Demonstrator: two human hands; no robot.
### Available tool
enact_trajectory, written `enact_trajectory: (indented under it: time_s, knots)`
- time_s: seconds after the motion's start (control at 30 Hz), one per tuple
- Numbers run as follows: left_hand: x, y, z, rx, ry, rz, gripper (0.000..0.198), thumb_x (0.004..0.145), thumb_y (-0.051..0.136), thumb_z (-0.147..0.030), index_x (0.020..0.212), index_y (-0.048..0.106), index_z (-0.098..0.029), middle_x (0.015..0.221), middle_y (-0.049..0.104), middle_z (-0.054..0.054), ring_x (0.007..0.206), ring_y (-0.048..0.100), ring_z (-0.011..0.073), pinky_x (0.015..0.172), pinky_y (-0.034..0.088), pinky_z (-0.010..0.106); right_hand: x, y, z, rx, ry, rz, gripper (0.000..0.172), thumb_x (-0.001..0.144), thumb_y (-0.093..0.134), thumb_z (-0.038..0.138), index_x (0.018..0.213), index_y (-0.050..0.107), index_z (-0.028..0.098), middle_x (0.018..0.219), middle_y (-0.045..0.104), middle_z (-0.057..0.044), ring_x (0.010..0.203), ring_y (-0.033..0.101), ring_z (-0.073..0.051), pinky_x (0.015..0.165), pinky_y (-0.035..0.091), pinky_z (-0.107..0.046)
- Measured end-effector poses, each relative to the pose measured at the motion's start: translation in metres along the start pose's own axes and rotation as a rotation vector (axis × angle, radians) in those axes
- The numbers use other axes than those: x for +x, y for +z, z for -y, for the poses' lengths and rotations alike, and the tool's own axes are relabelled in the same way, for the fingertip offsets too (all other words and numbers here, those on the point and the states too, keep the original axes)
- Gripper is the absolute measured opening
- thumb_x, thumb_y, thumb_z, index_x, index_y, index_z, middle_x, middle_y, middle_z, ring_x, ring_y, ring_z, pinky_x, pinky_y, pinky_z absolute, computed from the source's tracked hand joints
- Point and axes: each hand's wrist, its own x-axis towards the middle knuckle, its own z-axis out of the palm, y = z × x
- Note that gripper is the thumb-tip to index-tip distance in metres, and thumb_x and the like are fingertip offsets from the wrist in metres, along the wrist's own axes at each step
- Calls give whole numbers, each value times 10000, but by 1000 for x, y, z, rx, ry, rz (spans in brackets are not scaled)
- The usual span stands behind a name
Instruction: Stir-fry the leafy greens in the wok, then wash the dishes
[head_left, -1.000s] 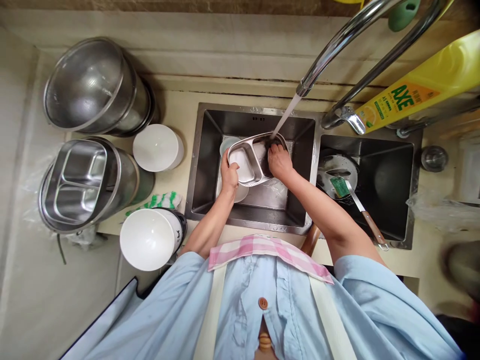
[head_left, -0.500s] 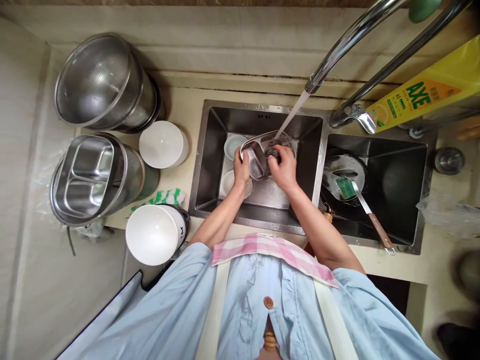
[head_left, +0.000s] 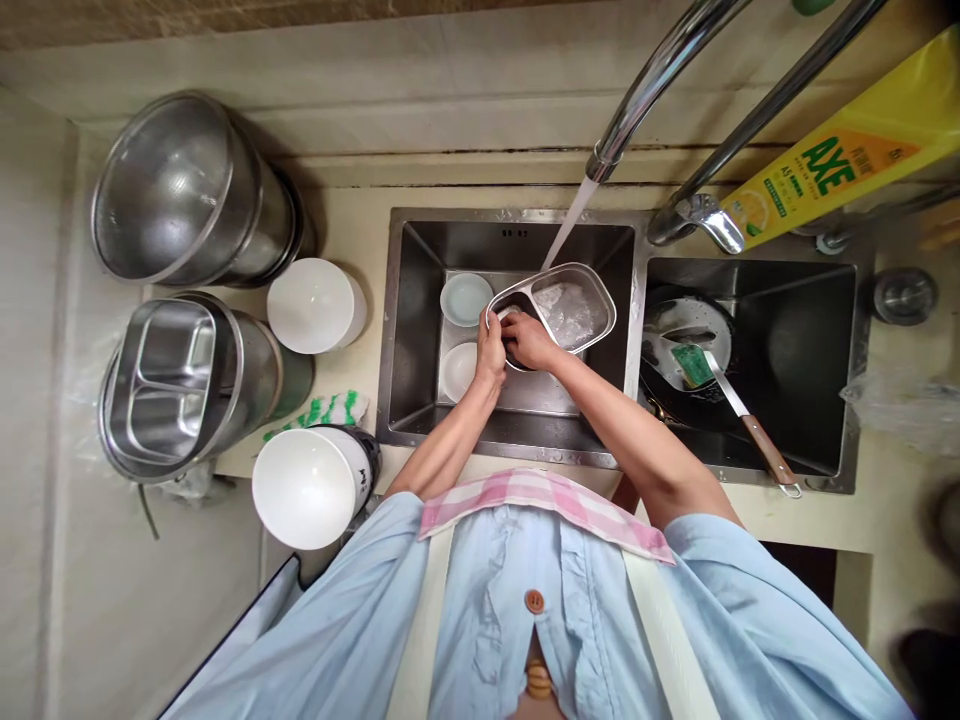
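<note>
My left hand (head_left: 491, 348) grips the left end of a divided stainless steel food tray (head_left: 602, 297), held tilted over the left sink basin (head_left: 435, 250). My right hand (head_left: 527, 340) is closed and reaches into the tray's left compartment, on a steel wool scourer largely hidden under its fingers. Water from the faucet (head_left: 604, 155) runs down at the tray's back edge, and wet foam lies in its right compartment. Below, on the basin floor, are a pale bluish bowl (head_left: 465, 299) and a white bowl (head_left: 459, 372).
Right basin: a pan (head_left: 667, 300) and a wooden-handled spatula (head_left: 757, 440) with a green sponge (head_left: 691, 366). Left counter: stacked steel basins (head_left: 169, 190), another divided tray (head_left: 169, 375), white bowls (head_left: 311, 305). A yellow detergent bottle (head_left: 847, 150) stands behind.
My right hand with the scourer has moved left, from the tray's right compartment into its left one. The tray has shifted slightly right, and the water stream meets its back edge.
</note>
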Motion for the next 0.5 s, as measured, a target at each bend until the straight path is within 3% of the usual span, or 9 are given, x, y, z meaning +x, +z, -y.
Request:
enact_trajectory:
  time_s: [0.1, 0.13, 0.23, 0.3, 0.37, 0.5]
  knots:
    - [3, -4, -2, 71, -23, 1, 349, 1037, 434, -329, 1306, 597, -178, 1463, 559, 109, 1411, 463, 195, 1205, 308, 344, -9, -6, -4, -91, -16, 265, 298, 811, 546, 55, 945, 799, 136, 996, 717, -101, 929, 625, -209, 842, 445, -277]
    - [3, -3, -3, 77, -28, 8, 336, 1038, 432, -318, 1291, 601, -173, 1456, 564, 113, 1405, 469, 196, 1203, 312, 346, -11, -8, -5, -117, 1, 255, 297, 833, 543, 64, 973, 794, 137, 997, 712, -102, 920, 620, -207, 820, 441, -276]
    - [3, 0, -5, 23, 18, 59, 353, 1061, 356, -321, 1261, 602, -165, 1370, 619, 123, 1317, 548, 190, 1162, 374, 350, -12, -12, -2, -197, 2, -27, 348, 960, 453, 132, 1176, 725, 127, 1159, 660, -140, 1042, 562, -238, 865, 432, -318]
    - [3, 2, -6, 1, 68, 90, 358, 1062, 355, -344, 1247, 605, -167, 1327, 641, 114, 1285, 568, 180, 1154, 384, 342, -7, -12, 2, -267, -42, -137, 386, 1007, 374, 159, 1236, 680, 98, 1214, 627, -172, 1132, 502, -273, 912, 418, -368]
    - [4, 3, -5, 17, 96, 89, 353, 1050, 396, -389, 1242, 611, -185, 1323, 645, 93, 1297, 559, 173, 1164, 373, 335, 0, -11, 6, -354, -41, -114, 397, 1008, 345, 150, 1212, 674, 61, 1207, 620, -206, 1169, 466, -309, 922, 408, -407]
    - [6, 1, 1, 67, 126, 39, 384, 1018, 446, -492, 1203, 638, -215, 1302, 664, 72, 1279, 575, 177, 1136, 406, 324, 14, 0, 13, -457, 160, -83, 388, 978, 350, 105, 1183, 665, 7, 1212, 603, -265, 1170, 464, -347, 905, 411, -445]
